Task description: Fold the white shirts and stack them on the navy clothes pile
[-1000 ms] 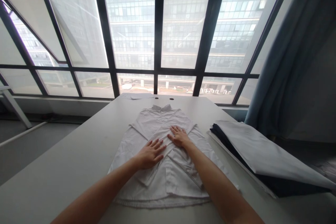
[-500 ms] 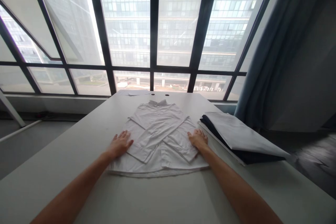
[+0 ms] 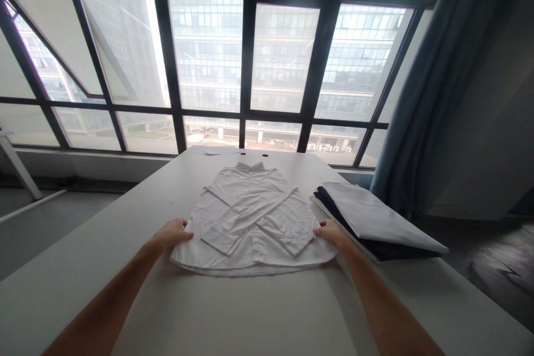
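Observation:
A white long-sleeved shirt point(image 3: 250, 211) lies spread on the white table point(image 3: 233, 317), its collar toward the window and its hem toward me. Both sleeves are folded inward across the front, one crossing over the middle. My left hand point(image 3: 173, 233) pinches the shirt's left side edge a little above the hem. On the opposite side edge, at about the same height, my right hand point(image 3: 331, 232) grips the cloth between thumb and fingers. The lower corners of the shirt bulge slightly below both hands.
A folded stack of white and dark navy cloth point(image 3: 379, 217) lies on the table's right side. White paper point(image 3: 212, 150) rests at the far end near two dark holes. Beyond stand a dark-framed window point(image 3: 246, 55) and a blue-grey curtain point(image 3: 409, 105). A white metal frame point(image 3: 19, 167) stands at left.
Both hands have gone from lying flat on the shirt to gripping its side edges. My left hand moved outward to the left, the right slightly outward. The view tilted up a little.

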Demonstrator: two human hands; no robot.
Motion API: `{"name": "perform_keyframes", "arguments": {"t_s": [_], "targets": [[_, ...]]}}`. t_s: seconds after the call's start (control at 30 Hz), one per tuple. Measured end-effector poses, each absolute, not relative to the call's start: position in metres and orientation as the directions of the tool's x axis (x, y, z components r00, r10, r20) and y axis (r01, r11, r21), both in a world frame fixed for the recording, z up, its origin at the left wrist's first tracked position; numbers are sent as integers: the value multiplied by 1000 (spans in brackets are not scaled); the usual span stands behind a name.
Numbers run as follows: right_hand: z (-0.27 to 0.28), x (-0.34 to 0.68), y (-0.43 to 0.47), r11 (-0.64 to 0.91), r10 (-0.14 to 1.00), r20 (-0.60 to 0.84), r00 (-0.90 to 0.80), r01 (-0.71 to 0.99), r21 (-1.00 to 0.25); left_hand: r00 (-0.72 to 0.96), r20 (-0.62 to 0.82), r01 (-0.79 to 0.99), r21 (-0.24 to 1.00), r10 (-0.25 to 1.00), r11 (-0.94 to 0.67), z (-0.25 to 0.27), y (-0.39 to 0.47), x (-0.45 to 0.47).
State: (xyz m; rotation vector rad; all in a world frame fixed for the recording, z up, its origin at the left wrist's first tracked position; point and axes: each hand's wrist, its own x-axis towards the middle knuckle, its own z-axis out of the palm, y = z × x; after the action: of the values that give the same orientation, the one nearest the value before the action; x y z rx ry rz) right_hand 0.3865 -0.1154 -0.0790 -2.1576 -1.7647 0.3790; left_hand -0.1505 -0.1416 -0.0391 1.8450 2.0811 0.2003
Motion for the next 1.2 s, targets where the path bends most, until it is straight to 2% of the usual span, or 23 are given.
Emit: {"name": "perform_keyframes", "arguments": {"t_s": [0.1, 0.3, 0.4, 0.53, 0.63, 0.87, 1.03, 1.1, 1.2], "targets": [[-80, 389, -114, -253, 966, -143, 214, 690, -678, -46, -204, 901, 415, 978, 129, -26, -144, -148], [-79, 386, -115, -227, 967, -109, 229, 591, -774, 99, 20, 926, 363, 995, -99, 8, -150, -79], [-79, 386, -116, -232, 964, -109, 242, 572, -787, 188, 35, 933, 305, 981, -190, 8, -158, -26], [-78, 386, -120, -223, 961, -72, 266, 596, -772, 256, -74, 951, 196, 964, -237, -9, -171, 23], [-73, 382, -123, -201, 966, -52, 254, 603, -772, 268, -115, 951, 189, 956, -244, -18, -175, 34], [-54, 365, -132, -96, 979, 49, 196, 664, -741, 291, -64, 928, 260, 954, -266, -13, -164, 35], [-42, 348, -142, -27, 969, 148, 195, 687, -726, 455, -131, 791, 514, 881, -332, -19, -164, 22], [-38, 338, -145, -2, 967, 166, 193, 658, -753, 509, -56, 740, 539, 859, -403, -21, -162, 6], [-33, 315, -148, 38, 968, 176, 176, 594, -803, 542, 218, 710, 399, 812, -581, -29, -160, -21]]}}
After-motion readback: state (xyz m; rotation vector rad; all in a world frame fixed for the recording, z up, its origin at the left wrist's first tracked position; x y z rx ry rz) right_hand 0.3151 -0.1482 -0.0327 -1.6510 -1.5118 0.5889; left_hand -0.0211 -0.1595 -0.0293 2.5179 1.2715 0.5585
